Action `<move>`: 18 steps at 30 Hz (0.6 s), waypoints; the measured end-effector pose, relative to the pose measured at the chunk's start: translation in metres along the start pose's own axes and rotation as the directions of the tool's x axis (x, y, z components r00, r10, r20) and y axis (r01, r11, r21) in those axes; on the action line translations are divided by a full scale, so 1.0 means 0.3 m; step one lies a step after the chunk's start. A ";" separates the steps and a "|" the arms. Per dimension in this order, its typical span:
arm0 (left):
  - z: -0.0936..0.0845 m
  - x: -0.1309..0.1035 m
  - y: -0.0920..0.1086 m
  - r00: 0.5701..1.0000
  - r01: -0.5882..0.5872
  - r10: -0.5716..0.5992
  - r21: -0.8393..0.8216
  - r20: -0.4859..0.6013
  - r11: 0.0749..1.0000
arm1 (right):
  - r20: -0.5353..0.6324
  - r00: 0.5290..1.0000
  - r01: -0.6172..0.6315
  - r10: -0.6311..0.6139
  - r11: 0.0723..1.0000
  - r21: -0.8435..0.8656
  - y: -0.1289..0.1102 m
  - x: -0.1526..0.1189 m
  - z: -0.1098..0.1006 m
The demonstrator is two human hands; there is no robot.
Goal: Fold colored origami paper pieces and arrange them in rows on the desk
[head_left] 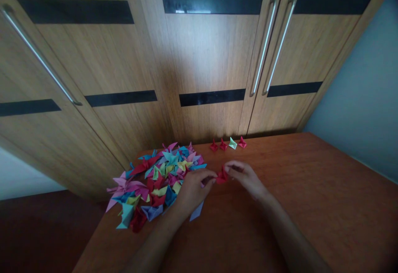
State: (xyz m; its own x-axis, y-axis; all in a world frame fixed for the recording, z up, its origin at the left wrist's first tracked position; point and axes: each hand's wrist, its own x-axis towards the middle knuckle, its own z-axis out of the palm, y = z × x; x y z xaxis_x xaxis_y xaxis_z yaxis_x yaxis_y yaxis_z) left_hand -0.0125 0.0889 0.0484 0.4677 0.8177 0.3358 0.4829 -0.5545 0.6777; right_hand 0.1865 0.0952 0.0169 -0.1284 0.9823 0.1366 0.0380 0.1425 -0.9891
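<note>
Between my two hands is a small red folded paper piece [222, 176], held just above the wooden table. My left hand [196, 186] pinches its left side between thumb and finger. On its right side, the fingers of my right hand [244, 177] close on it. A large heap of colourful folded paper pieces [169, 169] lies left of and partly behind my left hand. Near the table's back edge stands a short row of small folded pieces: a red one [214, 145], another red one [223, 144], a pale green one [232, 143] and a red one [242, 142].
The reddish-brown table [311, 190] reaches back to a wooden wardrobe [211, 53] with long metal handles and dark strips. A bluish wall [367, 94] rises at the right. A lavender piece of paper [196, 211] lies beside my left wrist.
</note>
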 end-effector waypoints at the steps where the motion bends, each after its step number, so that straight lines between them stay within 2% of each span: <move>1: -0.002 0.002 -0.004 1.000 -0.006 0.006 0.003 -0.003 1.000 | 0.020 1.000 0.010 -0.009 1.000 -0.021 -0.005 -0.002 -0.008; 4: 0.000 0.002 -0.015 1.000 -0.002 0.003 0.014 -0.029 1.000 | 0.112 0.993 0.042 -0.032 0.996 -0.085 -0.018 -0.007 -0.029; 6: 0.007 -0.005 -0.020 0.998 0.022 -0.021 0.016 -0.066 1.000 | 0.125 0.991 0.066 -0.049 0.989 -0.134 -0.023 -0.008 -0.051; 7: 0.009 -0.012 -0.021 0.996 0.034 -0.032 0.014 -0.087 0.999 | 0.084 0.995 0.072 -0.060 0.985 -0.154 -0.022 -0.007 -0.068; 9: 0.011 -0.034 -0.020 0.993 0.044 -0.043 0.012 -0.109 0.999 | -0.089 0.992 0.074 -0.091 0.980 -0.183 -0.009 -0.001 -0.119; 11: 0.006 -0.065 -0.017 0.996 0.039 -0.038 0.019 -0.085 0.999 | -0.321 0.940 0.050 -0.119 0.975 -0.215 0.023 0.012 -0.191; 14: -0.012 -0.118 -0.012 0.999 0.046 -0.046 0.033 -0.026 0.998 | -0.612 0.784 -0.118 -0.109 0.940 -0.320 0.094 0.039 -0.310; 16: -0.025 -0.146 -0.012 0.998 0.067 -0.067 0.037 -0.006 0.997 | -0.695 0.711 -0.302 -0.110 0.845 -0.442 0.141 0.064 -0.374; 18: -0.036 -0.164 -0.013 0.996 0.087 -0.087 0.033 0.000 0.996 | -0.698 0.707 -0.440 -0.110 0.704 -0.557 0.178 0.094 -0.415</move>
State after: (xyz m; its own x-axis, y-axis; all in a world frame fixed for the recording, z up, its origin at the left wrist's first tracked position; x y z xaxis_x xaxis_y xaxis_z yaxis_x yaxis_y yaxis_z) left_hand -0.0454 0.0526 0.0361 0.4242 0.8626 0.2757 0.5456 -0.4865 0.6824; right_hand 0.3082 0.1457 -0.0250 0.5969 0.7641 0.2445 0.6357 -0.2645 -0.7252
